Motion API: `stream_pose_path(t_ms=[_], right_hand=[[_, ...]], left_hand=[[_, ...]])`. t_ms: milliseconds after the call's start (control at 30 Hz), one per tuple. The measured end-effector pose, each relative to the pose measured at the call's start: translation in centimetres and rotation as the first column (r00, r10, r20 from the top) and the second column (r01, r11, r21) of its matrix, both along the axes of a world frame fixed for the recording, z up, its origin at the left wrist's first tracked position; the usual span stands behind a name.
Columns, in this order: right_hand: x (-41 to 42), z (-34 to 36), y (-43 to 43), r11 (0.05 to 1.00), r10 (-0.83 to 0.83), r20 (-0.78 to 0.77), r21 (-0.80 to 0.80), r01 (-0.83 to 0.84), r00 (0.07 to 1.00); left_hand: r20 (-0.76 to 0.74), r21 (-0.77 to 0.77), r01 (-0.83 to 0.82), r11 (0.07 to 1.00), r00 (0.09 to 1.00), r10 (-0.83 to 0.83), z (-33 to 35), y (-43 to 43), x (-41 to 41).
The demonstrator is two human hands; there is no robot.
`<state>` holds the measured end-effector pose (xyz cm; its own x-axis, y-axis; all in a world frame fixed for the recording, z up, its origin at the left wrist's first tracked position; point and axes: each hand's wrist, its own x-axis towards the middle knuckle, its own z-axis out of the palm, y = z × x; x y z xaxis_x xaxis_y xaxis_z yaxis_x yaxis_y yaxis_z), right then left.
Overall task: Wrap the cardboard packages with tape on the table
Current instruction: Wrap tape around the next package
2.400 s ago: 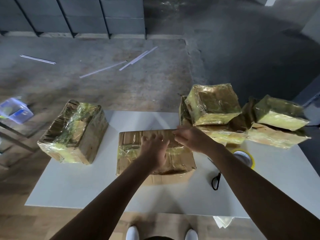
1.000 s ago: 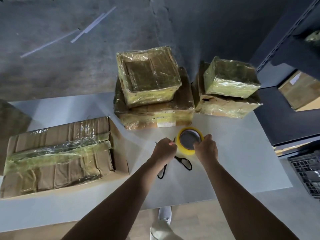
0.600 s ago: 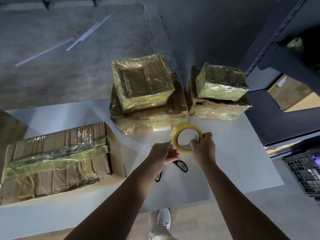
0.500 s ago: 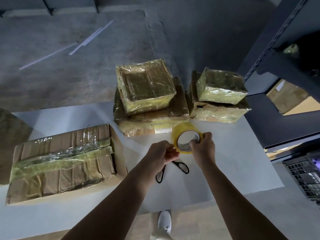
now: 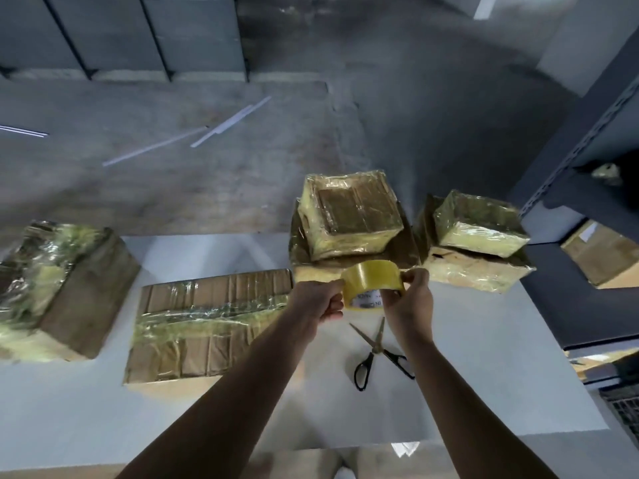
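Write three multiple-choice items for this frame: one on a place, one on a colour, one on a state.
1. Where do the scissors lie?
A. On the flat package
B. On the white table, nearer the person than the hands
C. On the floor

2. What colour is the tape roll?
A. Yellow
B. Blue
C. Red

3. What is the tape roll's state?
A. Lying flat on the table
B. Stored on the shelf
C. Held off the table by the left hand and right hand

Answers: 1 B, the scissors rest on bare tabletop beside the right forearm; 2 A, the roll's band is yellow; 3 C, both hands grip its sides.
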<state>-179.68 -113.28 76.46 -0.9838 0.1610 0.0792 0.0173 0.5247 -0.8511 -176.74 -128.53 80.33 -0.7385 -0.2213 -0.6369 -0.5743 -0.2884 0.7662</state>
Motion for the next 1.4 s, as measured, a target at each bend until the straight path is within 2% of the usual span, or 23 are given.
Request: stream_pose_path(t_ms=[167, 333, 533, 667, 800, 933, 1067, 1167, 1200, 1267, 1333, 1400], right_hand=[[0.9, 2.4, -4.2, 0.993, 0.110, -0.142, -0.023, -0.114, 0.984], [1.6, 4.4, -8.8, 0.963, 0.249, -0.279, -0.029, -0.267, 0.928], [2.4, 5.1, -13.3, 0.899, 0.431, -0.230, 0.021, -0.438, 0.873], [3.0, 4.9, -16.1, 0.829, 0.539, -0.108, -0.105, -0.549, 0.835], [4.0, 5.2, -18.8, 0.789, 0.605, -0.074, -0.081, -0.609, 0.793], [4.6, 6.0, -20.8, 0.770, 0.637, -0.055, 0.091, -0.632, 0.769], [5.2, 6.6, -22.6, 0.711, 0.699, -0.027, 0.132, -0.691, 0.714], [5.4, 7.3, -23.1, 0.668, 0.737, -0.101, 0.254, -0.699, 0.668], [5.1, 7.2, -22.9, 0.627, 0.768, -0.118, 0.341, -0.700, 0.630], [4.9, 7.0, -22.4, 0.491, 0.838, -0.049, 0.500, -0.713, 0.543], [5.1, 7.3, -22.4, 0.395, 0.872, 0.016, 0.569, -0.722, 0.489], [5.4, 8.1, -23.1, 0.346, 0.891, 0.038, 0.587, -0.731, 0.452]], left_hand=[[-0.060, 0.079, -0.048, 0.996, 0.997, 0.052, 2.3, -4.7, 2.1], [-0.097, 0.055, -0.169, 0.984, 0.980, 0.174, 3.8, -9.5, 3.3], [-0.103, -0.004, -0.242, 0.970, 0.965, 0.240, 3.7, -14.1, 5.4], [-0.128, 0.027, -0.262, 0.965, 0.956, 0.263, 3.6, -17.0, 7.1], [-0.129, 0.070, -0.281, 0.957, 0.949, 0.288, 3.1, -19.9, 8.5], [-0.129, 0.099, -0.255, 0.962, 0.955, 0.266, 2.4, -22.4, 9.8], [-0.175, 0.038, -0.238, 0.971, 0.955, 0.241, 2.0, -23.9, 11.0], [-0.169, -0.013, -0.285, 0.959, 0.945, 0.278, 1.6, -25.7, 12.1], [-0.164, -0.028, -0.330, 0.944, 0.933, 0.321, 1.3, -26.7, 12.5], [-0.163, -0.031, -0.370, 0.929, 0.918, 0.361, 1.0, -28.6, 13.4], [-0.143, -0.041, -0.372, 0.927, 0.921, 0.363, 0.5, -29.4, 14.0], [-0.091, -0.024, -0.385, 0.923, 0.920, 0.382, -0.1, -29.6, 14.2]])
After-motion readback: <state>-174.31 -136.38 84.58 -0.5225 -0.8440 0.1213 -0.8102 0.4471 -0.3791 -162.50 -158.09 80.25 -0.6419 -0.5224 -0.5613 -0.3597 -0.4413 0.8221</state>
